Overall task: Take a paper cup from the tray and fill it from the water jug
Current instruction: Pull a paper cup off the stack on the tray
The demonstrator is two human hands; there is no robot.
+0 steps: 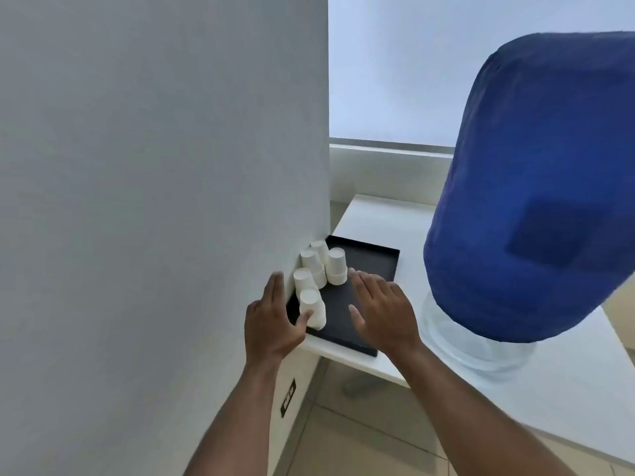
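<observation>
A black tray (357,269) sits at the corner of a white table (378,214), pushed against the wall (154,166). White paper cups stand upside down along the tray's wall side, some stacked in twos. The left hand (271,321) reaches the nearest cup (312,308) — thumb touching its lower side, fingers spread between cup and wall, not closed around it. The right hand (381,310) hovers flat and open over the bare tray, holding nothing. Just right of the tray stands the jug (536,187) — its upper part under a blue cover, clear plastic showing below.
</observation>
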